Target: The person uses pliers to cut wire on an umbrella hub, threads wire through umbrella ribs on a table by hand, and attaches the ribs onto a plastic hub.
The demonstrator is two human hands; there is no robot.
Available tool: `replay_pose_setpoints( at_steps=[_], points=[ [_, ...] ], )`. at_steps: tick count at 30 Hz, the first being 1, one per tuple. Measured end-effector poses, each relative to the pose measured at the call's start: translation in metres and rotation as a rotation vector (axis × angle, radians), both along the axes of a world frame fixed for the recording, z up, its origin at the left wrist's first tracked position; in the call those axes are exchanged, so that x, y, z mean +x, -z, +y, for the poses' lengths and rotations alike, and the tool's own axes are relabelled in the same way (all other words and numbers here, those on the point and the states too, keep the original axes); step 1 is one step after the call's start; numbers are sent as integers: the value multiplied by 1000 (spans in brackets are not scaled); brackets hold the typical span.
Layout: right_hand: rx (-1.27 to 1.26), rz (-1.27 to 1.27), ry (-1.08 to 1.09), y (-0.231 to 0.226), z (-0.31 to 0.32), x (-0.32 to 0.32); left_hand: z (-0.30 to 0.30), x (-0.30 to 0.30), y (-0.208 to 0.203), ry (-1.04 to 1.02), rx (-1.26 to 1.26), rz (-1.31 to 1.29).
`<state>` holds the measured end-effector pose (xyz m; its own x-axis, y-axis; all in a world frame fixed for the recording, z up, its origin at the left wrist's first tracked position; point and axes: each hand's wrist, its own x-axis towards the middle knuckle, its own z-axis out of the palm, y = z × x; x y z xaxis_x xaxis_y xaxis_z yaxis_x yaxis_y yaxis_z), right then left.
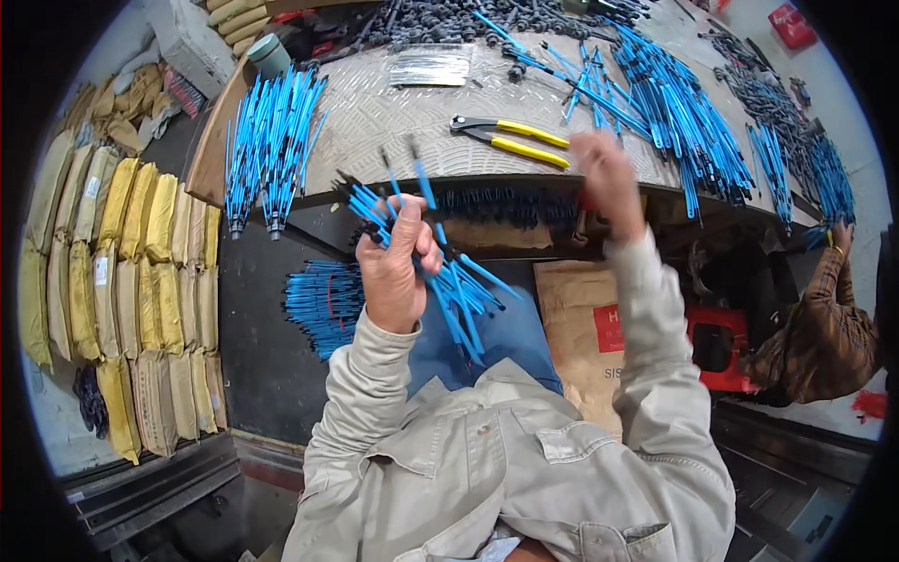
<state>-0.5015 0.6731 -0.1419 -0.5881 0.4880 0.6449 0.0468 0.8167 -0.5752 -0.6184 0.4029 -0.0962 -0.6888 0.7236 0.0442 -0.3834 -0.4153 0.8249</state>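
Note:
My left hand [398, 267] is closed round a loose bunch of thin blue rods with black ends [461, 302], held above my lap. The rods fan out at several angles, and two stick up past the thumb, their tips blurred. Over the front edge of the bench, my right hand [607, 178] is smeared by motion, so its fingers cannot be made out. Close to its left lies a pair of pliers with yellow handles [524, 140], jaws pointing left. A large heap of similar blue rods [679, 108] lies beyond that hand to the right.
Another pile of blue rods [273, 150] overhangs the bench's [375, 131] left end. Dark fittings [421, 23] are heaped along the back. Below sits a banded bundle of blue rods [323, 304]. Yellow and tan packages [140, 225] are stacked left. A co-worker in a plaid sleeve [824, 328] works at far right.

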Motion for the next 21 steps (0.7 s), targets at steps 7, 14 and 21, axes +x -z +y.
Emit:
replay_pose_setpoints(
  at_steps=[7,14,21],
  points=[
    [471,-425,443,-8,113,-37,-15,13,-12,88,74,-120],
    [373,75,487,-45,82,-29,-15,28,5,139,-64,-44],
    [-209,567,214,-49,-31,34,-9,5,31,112,-147,4]
  ],
)
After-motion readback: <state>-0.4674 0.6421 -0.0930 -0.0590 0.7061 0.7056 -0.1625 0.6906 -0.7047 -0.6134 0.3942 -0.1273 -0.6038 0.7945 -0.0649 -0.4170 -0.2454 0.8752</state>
